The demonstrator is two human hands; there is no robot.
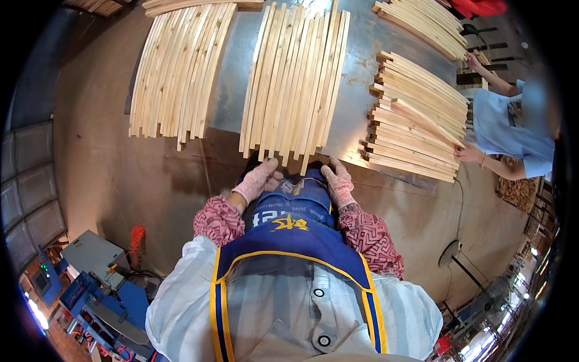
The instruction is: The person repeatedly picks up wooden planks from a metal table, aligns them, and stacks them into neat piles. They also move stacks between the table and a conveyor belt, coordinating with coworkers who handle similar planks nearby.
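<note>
A bundle of long pale wood strips (292, 84) lies side by side on the grey metal tabletop (231, 78), its uneven near ends jutting past the table edge toward me. My left hand (260, 180), in a pinkish knit glove, is just below the left part of those ends, fingers apart and nothing seen in them. Opposite it, my right hand (339, 181), gloved alike, hovers beside the bundle's near right corner with its fingers stretched forward. Whether either hand touches the strips I cannot tell. My blue apron (289, 241) with yellow trim lies between my forearms.
Another strip bundle (181, 72) lies to the left, and one (416, 117) to the right has a strip slanting across it. A co-worker in a light blue shirt (503, 123) reaches to the right-hand bundles. Blue-grey machinery (99, 271) stands lower left; a fan (450, 253) stands lower right.
</note>
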